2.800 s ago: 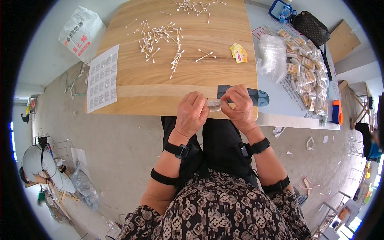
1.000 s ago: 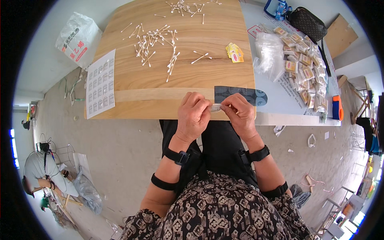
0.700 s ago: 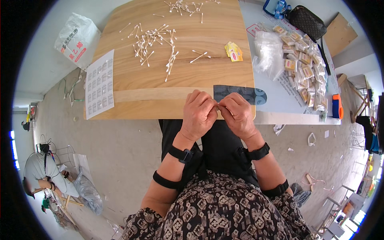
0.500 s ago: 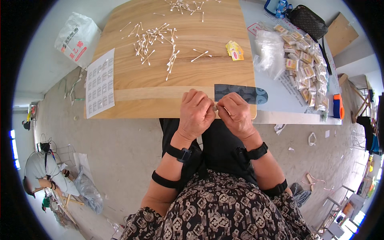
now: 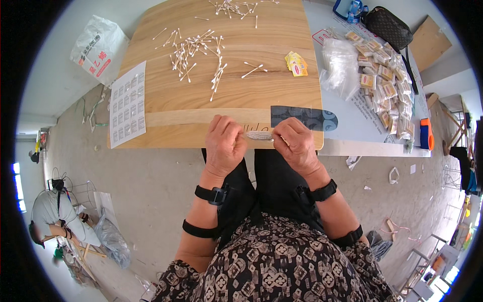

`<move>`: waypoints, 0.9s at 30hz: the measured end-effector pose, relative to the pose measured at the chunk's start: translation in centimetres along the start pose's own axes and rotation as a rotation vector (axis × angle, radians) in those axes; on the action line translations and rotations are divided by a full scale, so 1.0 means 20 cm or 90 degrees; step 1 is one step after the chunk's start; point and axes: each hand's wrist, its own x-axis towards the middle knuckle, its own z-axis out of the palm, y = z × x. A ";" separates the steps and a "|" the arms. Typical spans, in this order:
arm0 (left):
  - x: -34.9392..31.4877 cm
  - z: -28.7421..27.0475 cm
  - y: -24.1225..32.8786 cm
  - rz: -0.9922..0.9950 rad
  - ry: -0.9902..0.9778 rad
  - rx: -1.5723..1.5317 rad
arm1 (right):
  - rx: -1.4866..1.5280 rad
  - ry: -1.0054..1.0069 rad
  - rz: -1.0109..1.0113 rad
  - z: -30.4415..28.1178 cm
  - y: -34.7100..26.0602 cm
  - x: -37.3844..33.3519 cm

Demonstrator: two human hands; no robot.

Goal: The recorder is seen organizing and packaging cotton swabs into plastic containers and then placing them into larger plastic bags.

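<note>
Near the front edge of the wooden table, my left hand (image 5: 225, 143) and my right hand (image 5: 297, 142) are both closed, a short way apart. A short, crinkled whitish strip (image 5: 259, 135) spans the gap, pinched at one end by each hand. Whether it is plastic or something else I cannot tell. Just beyond my right hand lies a dark, see-through patterned sheet (image 5: 302, 117). Farther out, many loose cotton swabs (image 5: 193, 49) are scattered over the tabletop, with a second pile (image 5: 234, 8) at the far edge. Small yellow cards (image 5: 297, 64) lie to the right.
On the grey surface at right are clear plastic bags (image 5: 339, 68), a heap of small packed bags (image 5: 387, 90), an orange-and-blue object (image 5: 426, 134) and a dark pouch (image 5: 387, 22). A printed sheet (image 5: 127, 105) overhangs the table's left edge. Another person (image 5: 63, 216) sits at far left.
My left hand has moved left, away from my right hand, which stays nearly in place. The whitish strip now shows stretched between them; before, the hands almost touched.
</note>
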 end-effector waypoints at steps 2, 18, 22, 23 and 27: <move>-0.02 -0.01 -0.01 -0.011 0.007 -0.002 | 0.002 0.016 0.001 0.00 0.00 -0.01; -0.04 0.08 0.19 -0.889 -0.100 -0.749 | 0.046 0.042 0.112 0.01 -0.04 -0.14; -0.02 0.08 0.22 -0.535 -0.061 -0.400 | 0.079 0.041 0.157 -0.01 -0.03 -0.11; -0.02 0.09 0.22 -0.312 0.018 -0.246 | 0.104 0.037 0.185 -0.01 -0.03 -0.11; 0.00 0.12 0.12 -0.275 -0.111 -0.284 | 0.127 0.026 0.196 -0.03 -0.01 -0.10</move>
